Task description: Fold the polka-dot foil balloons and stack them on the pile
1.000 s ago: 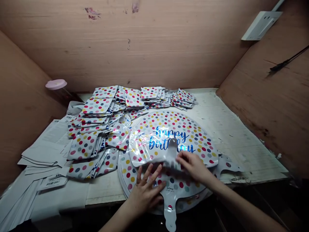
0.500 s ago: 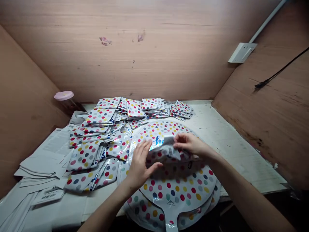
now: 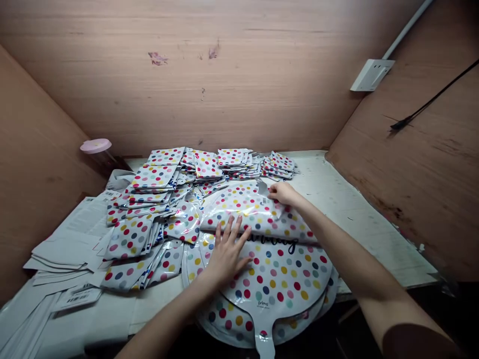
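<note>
A stack of flat, round, polka-dotted foil balloons [image 3: 284, 279] lies at the front of the table, a tail pointing toward me. The top balloon's far part is folded over [image 3: 262, 219], partly covering dark lettering. My left hand [image 3: 228, 249] rests on the balloon with its fingers spread, fingertips on the folded part. My right hand [image 3: 282, 193] is closed at the far side of the fold, its fingers pinching the balloon's silvery edge.
Piles of folded dotted balloons [image 3: 130, 237] stand at left and back. White papers [image 3: 67, 249] and a barcode label [image 3: 78, 297] lie far left. A pink-lidded container [image 3: 96, 146] stands in the back left corner. Wooden walls enclose the table [image 3: 344, 199]; a white socket [image 3: 372, 75] hangs right.
My right hand has moved away from me with the balloon's edge, and the far part now lies flatter. My left hand has come down onto the balloon. The view has shifted slightly.
</note>
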A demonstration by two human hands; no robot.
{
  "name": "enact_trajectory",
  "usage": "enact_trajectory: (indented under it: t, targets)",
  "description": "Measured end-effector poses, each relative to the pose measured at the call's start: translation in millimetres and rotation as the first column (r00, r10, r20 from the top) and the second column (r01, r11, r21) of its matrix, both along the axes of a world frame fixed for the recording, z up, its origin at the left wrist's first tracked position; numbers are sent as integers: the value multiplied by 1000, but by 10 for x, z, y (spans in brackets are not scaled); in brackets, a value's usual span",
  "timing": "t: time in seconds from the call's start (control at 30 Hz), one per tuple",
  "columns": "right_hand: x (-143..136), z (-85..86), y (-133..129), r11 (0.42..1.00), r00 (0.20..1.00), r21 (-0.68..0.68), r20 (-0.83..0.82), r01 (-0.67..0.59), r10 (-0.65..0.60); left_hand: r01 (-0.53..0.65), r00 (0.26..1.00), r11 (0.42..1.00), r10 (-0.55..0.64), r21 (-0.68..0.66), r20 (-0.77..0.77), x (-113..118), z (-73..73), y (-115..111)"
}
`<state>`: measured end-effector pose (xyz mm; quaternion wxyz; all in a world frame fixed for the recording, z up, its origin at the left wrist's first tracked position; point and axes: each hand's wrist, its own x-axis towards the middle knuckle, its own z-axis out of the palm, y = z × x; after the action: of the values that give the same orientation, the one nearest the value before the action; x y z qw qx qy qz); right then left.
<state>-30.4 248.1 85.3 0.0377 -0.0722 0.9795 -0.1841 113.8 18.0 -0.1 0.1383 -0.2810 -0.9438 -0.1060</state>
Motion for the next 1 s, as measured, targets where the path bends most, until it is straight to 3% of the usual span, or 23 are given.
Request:
enact_trajectory:
  t: [0.1,0.17,0.27,0.37,0.47,0.53,0.63,0.77,0.83,0.93,1.0]
  targets:
    - [-299,-12,-131,997,998,71,-54,42,-38,10,992,999,-4,-41,128,-333,-46,11]
    - [-225,-49,-197,995,991,98,-136,28,-15,5,981,999,4,-46,196,-520,-65,-18]
    - [187,-248,-145,983,968,127,-199,-131,154,42,969,999,-34,-26,244,-702,-65,-99]
    - [686,-616,97,900,897,165,-120,-404,425,184,945,983,-176,-3,276,-822,-13,-162]
    - [1002,-952,374,905,911,205,-104,-374,400,313,901,950,-301,10,312,-942,55,-196]
    - [1060,-1066,521,927,923,208,-164,-313,348,304,903,953,-288,0,318,-1017,86,-249]
    - [981,-1078,721,930,913,219,-225,-294,342,252,924,967,-227,-44,307,-1105,107,-440]
    - [827,-985,1015,930,927,256,-196,-265,319,295,909,954,-261,-60,325,-1192,91,-811]
    - [776,-954,1134,927,917,252,-220,-276,333,261,921,964,-233,-50,312,-1220,71,-925]
    - [644,-874,1227,913,845,198,-347,-357,406,213,941,977,-205,0,269,-1262,122,-900]
    - [480,-721,1245,912,798,163,-444,-376,408,151,962,987,-161,58,222,-1319,283,-790]
